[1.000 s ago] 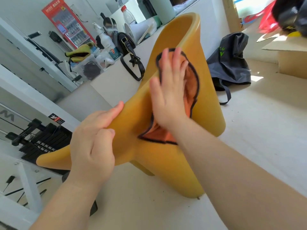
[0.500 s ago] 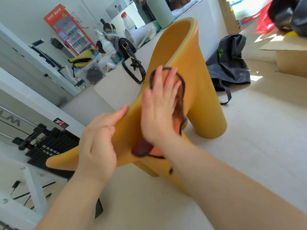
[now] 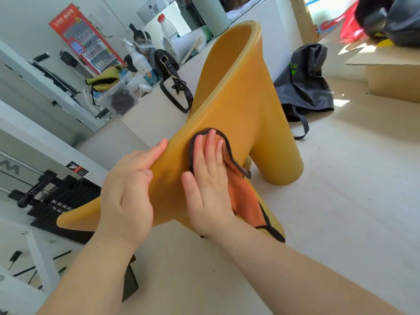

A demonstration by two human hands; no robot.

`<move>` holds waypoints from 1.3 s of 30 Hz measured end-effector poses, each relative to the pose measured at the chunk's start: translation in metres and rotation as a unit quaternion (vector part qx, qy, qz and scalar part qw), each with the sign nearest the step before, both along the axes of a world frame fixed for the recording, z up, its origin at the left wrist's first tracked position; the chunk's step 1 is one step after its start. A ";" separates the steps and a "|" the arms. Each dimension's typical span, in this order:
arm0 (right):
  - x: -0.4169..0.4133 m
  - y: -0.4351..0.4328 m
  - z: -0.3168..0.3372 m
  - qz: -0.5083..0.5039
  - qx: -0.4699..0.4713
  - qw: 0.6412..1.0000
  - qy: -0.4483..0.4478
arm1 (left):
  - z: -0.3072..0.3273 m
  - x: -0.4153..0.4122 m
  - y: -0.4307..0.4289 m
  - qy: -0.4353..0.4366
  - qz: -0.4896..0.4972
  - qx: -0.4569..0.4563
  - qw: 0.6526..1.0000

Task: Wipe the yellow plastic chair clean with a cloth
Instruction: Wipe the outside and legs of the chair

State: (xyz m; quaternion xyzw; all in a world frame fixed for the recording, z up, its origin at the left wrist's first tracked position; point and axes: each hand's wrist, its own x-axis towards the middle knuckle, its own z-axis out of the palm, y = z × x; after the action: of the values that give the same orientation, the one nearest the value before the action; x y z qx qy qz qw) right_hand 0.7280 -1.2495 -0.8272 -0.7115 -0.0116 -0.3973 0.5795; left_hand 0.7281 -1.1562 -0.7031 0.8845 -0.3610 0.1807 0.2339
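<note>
While the right hand presses the cloth flat-fingered on the chair, which stands on the floor, the left hand grips its ridge. Lettering on the cooler seems too blurred to read. Open floor lies right.

One yellow chair, one orange cloth, two hands: left hand, right hand. On the ledge: one red-capped bottle, one spray bottle, one black handbag, one clear bin. Elsewhere: one red drinks fridge, one grey bag, one cardboard box.
</note>
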 end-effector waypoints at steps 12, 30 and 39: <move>-0.015 -0.100 0.025 0.015 0.255 0.964 0.070 | -0.004 -0.039 -0.018 -0.175 0.053 -0.011 0.983; -0.031 -0.138 0.000 0.134 0.008 0.970 0.203 | -0.011 -0.050 -0.070 0.114 0.111 -0.104 0.982; -0.016 -0.103 0.004 -0.048 0.211 0.958 0.189 | -0.016 -0.055 -0.048 0.142 0.057 0.184 0.971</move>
State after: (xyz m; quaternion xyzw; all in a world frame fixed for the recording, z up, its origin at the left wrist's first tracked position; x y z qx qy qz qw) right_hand 0.7119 -1.3527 -0.8235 -0.6346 0.2167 -0.2764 0.6884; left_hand 0.6734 -1.2042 -0.7195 0.9480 -0.3006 -0.0031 0.1048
